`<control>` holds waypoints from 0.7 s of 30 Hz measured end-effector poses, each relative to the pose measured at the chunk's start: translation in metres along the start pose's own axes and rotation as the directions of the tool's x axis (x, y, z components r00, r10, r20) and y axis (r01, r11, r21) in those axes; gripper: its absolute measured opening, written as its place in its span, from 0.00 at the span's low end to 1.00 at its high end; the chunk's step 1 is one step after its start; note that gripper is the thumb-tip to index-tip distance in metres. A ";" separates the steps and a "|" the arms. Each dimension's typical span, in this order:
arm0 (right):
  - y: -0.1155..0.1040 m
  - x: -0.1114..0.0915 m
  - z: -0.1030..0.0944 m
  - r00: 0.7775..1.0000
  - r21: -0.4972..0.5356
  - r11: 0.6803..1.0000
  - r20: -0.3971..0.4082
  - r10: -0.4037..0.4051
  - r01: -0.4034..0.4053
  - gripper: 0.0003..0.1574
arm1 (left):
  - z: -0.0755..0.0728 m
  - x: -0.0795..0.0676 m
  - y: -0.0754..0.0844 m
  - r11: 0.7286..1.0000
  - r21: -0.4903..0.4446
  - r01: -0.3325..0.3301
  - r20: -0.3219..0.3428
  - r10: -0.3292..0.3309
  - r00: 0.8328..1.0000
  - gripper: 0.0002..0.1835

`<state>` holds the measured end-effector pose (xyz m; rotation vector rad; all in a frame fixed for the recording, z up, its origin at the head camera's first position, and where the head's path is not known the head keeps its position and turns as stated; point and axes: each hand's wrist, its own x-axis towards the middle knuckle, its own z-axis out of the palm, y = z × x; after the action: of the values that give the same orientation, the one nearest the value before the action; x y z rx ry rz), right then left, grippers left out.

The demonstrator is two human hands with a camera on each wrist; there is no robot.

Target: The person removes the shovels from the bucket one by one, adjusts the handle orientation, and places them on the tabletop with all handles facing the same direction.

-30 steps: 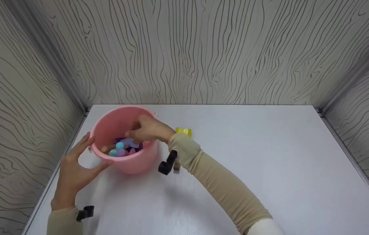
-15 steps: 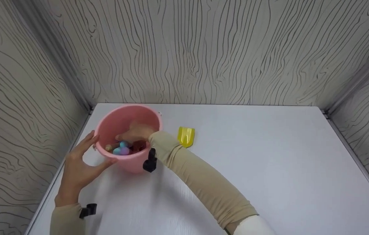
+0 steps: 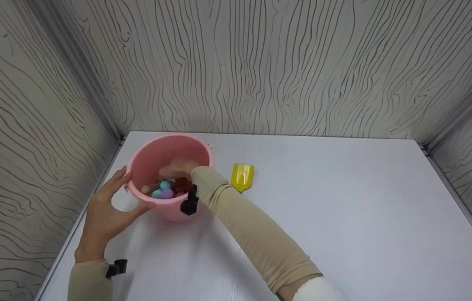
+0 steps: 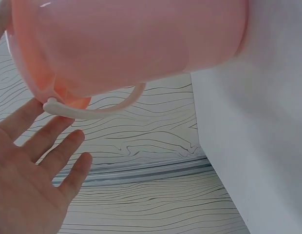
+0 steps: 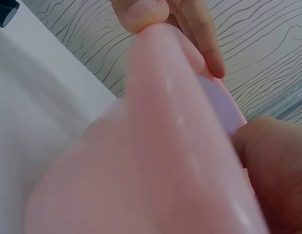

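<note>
A pink bucket [image 3: 175,210] stands at the left of the table in the head view. My left hand [image 3: 108,217] holds its rim, thumb at the near side and fingers at the left. In the left wrist view the fingers [image 4: 58,151] look nearly straight beside the pale handle [image 4: 100,114]. My right hand [image 3: 177,169] reaches down into the bucket, its fingertips hidden. Near it lie turquoise balls [image 3: 166,184], a purple ball [image 3: 167,193] and a tan piece [image 3: 146,189]. Something lilac [image 5: 219,102] shows inside the rim in the right wrist view.
A yellow toy shovel blade [image 3: 242,176] lies on the white table [image 3: 344,209] to the right of the bucket; the right sleeve [image 3: 252,225] is close to it. Wood-patterned panels [image 3: 261,75] rise at the back and both sides.
My right hand has gone down and left, deeper into the bucket, then shifted little. Its arm now uncovers the shovel blade and covers a small brown thing. My left hand stays at the rim.
</note>
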<state>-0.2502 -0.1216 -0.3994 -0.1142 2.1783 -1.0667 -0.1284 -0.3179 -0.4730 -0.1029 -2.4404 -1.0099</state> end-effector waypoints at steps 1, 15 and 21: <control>-0.001 0.000 0.000 1.000 0.001 1.000 -0.001 0.011 -0.011 0.11 | 0.000 0.000 0.000 1.000 0.004 0.003 0.001 -0.003 1.000 0.50; 0.001 -0.014 -0.027 0.981 0.303 0.938 0.146 0.131 -0.170 0.05 | -0.004 0.001 0.001 1.000 -0.004 0.007 0.010 -0.007 1.000 0.50; 0.001 -0.010 -0.032 0.972 0.196 0.969 0.207 0.110 -0.151 0.11 | -0.004 0.000 0.000 0.999 -0.017 -0.029 0.007 0.029 1.000 0.49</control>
<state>-0.2627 -0.0962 -0.3818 0.0214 1.8597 -1.1521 -0.1272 -0.3206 -0.4706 -0.1475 -2.4302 -1.0186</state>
